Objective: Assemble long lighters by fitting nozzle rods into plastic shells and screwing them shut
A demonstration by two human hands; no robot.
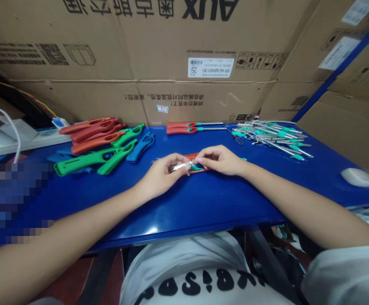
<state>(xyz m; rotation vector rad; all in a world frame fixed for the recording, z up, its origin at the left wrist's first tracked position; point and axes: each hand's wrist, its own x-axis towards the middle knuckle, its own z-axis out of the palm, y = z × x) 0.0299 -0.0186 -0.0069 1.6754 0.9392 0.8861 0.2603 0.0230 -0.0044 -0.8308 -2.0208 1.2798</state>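
Blue tabletop (184, 207), with the left hand (160, 171) and right hand (223, 160) meeting over it. Red casing (199, 171) lies just under them: probably light, stiff plastic, hold the edges. Silvery piece (181, 166) is pinched in the left; can't tell if the right's gripping its end. Probably slick, go mid-length.

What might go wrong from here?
- The silvery piece, pinched in the left hand, might slip.
- The hands hide much of the red casing from this view, so a misplaced part could go unseen.
- The rods lie crossed in a pile; pulling one may drag others along.
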